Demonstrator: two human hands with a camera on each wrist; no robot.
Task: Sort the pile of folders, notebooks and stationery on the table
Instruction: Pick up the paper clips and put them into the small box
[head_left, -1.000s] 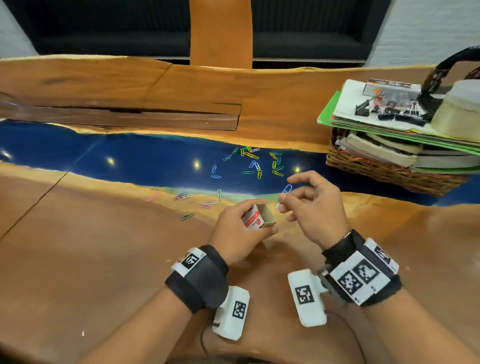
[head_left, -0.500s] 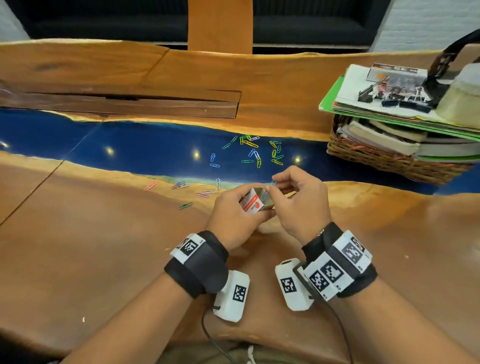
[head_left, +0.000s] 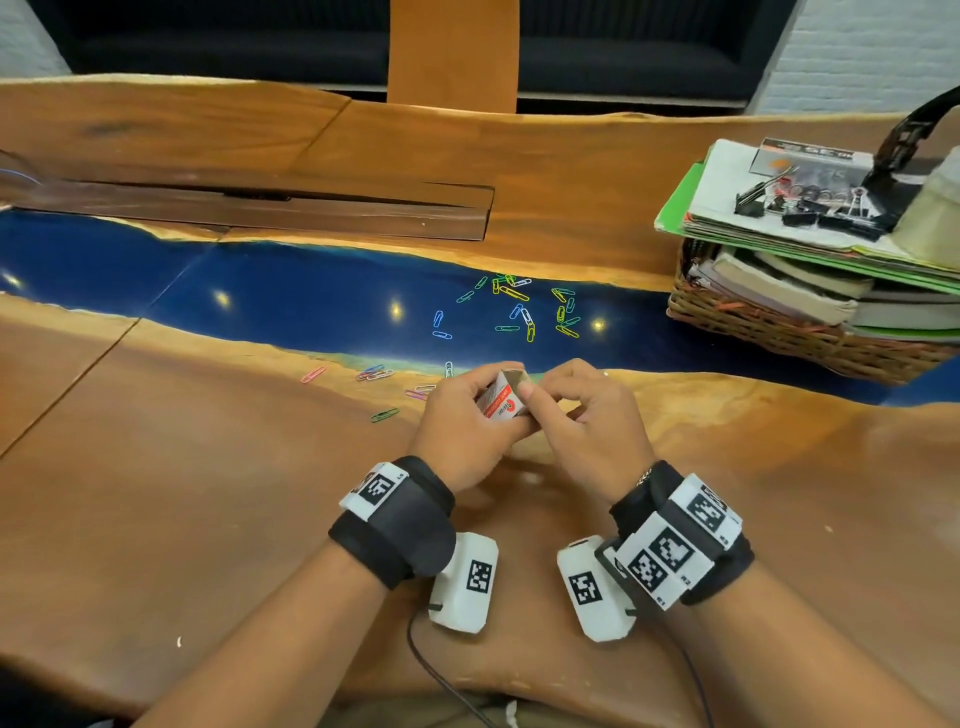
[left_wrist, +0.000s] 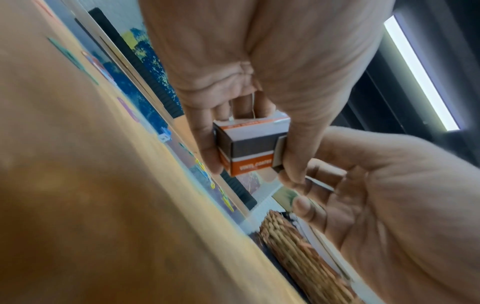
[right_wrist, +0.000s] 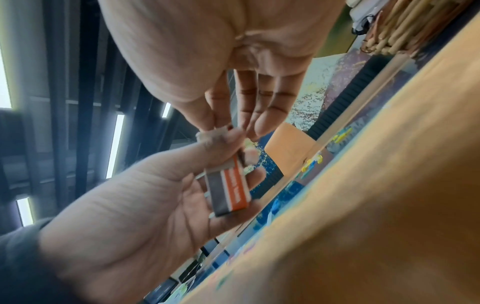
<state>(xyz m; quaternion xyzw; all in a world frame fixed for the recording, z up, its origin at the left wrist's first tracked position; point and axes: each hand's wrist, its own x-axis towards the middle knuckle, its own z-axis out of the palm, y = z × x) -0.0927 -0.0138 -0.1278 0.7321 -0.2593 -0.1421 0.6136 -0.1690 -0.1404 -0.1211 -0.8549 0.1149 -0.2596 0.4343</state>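
A small orange, white and grey paper clip box (head_left: 505, 404) is held upright just above the wooden table (head_left: 208, 493) by my left hand (head_left: 467, 415), fingers and thumb curled round its sides. In the left wrist view the box (left_wrist: 249, 144) sits between thumb and fingers. My right hand (head_left: 535, 387) is at the box's open top, and in the right wrist view the thumb and forefinger of my right hand (right_wrist: 224, 128) pinch the top flap of the box (right_wrist: 228, 191). No clip shows between them. Several coloured paper clips (head_left: 519, 306) lie scattered on the blue strip.
More paper clips (head_left: 379, 373) lie left of my hands. At the right a wicker basket (head_left: 779, 332) holds books, with green folders (head_left: 810, 244), black binder clips (head_left: 810, 210) and a tape roll (head_left: 935, 218) stacked on top.
My right hand, which held a blue paper clip up beside the box, has come in to the box's open top. The clip is out of sight now. The left hand kept hold of the box.
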